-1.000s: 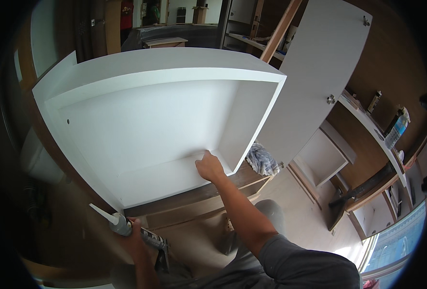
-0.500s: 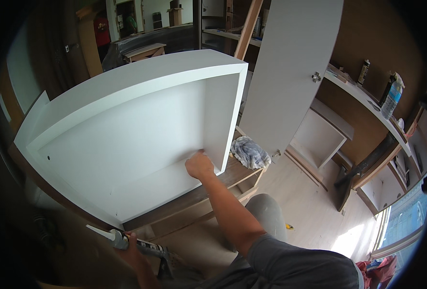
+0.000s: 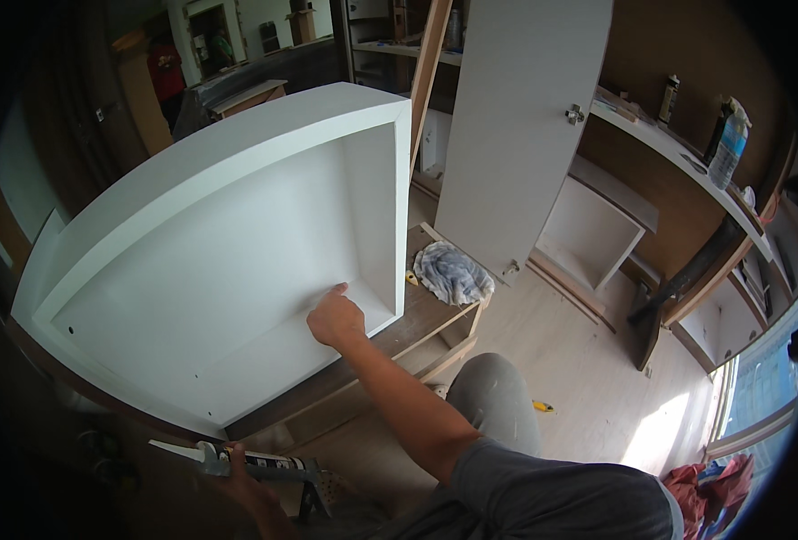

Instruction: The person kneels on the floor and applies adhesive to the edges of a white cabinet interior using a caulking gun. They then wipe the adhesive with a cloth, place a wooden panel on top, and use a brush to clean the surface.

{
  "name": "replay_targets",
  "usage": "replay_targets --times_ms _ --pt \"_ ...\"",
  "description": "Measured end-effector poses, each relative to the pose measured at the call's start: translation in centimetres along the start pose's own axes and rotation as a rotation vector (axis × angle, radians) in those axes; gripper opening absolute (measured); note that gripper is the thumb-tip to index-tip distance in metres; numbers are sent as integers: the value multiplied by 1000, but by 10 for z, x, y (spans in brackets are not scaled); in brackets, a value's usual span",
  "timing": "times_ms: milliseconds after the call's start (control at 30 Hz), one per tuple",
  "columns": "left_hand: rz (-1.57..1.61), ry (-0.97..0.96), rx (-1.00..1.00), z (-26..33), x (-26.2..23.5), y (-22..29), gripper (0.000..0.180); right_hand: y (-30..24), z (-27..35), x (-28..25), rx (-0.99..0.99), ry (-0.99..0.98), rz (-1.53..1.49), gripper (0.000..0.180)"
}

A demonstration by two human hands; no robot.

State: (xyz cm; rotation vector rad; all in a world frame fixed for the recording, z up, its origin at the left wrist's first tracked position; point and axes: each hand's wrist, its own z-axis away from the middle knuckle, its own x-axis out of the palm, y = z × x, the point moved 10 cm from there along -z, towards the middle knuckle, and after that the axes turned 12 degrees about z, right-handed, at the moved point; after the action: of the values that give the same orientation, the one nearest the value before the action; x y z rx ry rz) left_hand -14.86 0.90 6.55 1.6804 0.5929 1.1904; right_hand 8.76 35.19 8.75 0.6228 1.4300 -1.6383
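A white box-shaped cabinet (image 3: 237,225), open at the front, stands on a low wooden bench (image 3: 408,328). My right hand (image 3: 337,321) is inside its lower right part, the index finger stretched toward the seam between back panel and bottom board. The other fingers are curled in, and I see nothing held in them. Down at the lower left, my left hand (image 3: 244,484) is wrapped round a caulking gun (image 3: 277,465) loaded with a sealant tube. Its pale nozzle points left, below the cabinet's front corner.
A crumpled grey-white rag (image 3: 454,273) lies on the bench's right end. Behind it leans a tall grey door panel (image 3: 520,135) with hinges. At right, a curved shelf (image 3: 678,162) carries a spray bottle (image 3: 730,148) and a sealant tube (image 3: 668,99). A yellow tool (image 3: 544,407) is on the floor.
My right hand has moved slightly left along the cabinet's inner back seam, with its index finger now more visible. The view has shifted a little. The caulking gun stays in my left hand.
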Motion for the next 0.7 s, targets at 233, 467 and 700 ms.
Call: replay_targets --times_ms 233,467,700 --pt "27 3 15 7 7 10 49 -31 17 22 -112 -3 64 77" --pt "64 -3 -14 15 21 20 43 -41 25 36 -338 -12 43 75" --pt "7 -24 38 10 19 17 37 -14 91 9 -359 -649 -1200 49"
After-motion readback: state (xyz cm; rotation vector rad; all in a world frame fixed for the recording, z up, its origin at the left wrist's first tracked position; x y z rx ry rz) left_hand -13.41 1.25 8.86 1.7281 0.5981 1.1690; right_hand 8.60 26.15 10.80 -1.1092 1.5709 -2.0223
